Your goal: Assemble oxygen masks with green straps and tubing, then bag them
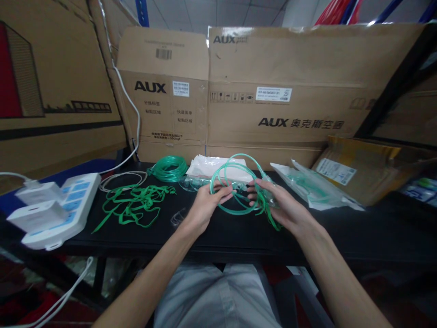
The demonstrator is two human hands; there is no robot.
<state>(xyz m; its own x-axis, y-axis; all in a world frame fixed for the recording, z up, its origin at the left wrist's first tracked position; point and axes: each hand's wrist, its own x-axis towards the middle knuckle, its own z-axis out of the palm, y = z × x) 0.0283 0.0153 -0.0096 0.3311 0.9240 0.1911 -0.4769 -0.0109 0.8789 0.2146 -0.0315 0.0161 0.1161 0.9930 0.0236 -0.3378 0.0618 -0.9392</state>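
Observation:
My left hand is closed on a loosely coiled loop of clear green tubing, thumb and fingers pinching its left side. My right hand is closed around the other side of the coil, where the tubing meets a clear plastic piece that looks like a mask, mostly covered by my fingers. A green strap dangles below that palm. Both hands hover just over the black table. Behind them lie white plastic packets and some clear plastic parts.
Left on the table are a green tubing coil, tangled green straps, a pale cord and a white power strip. At right lie packaged green items and a brown parcel. Cardboard boxes wall the back.

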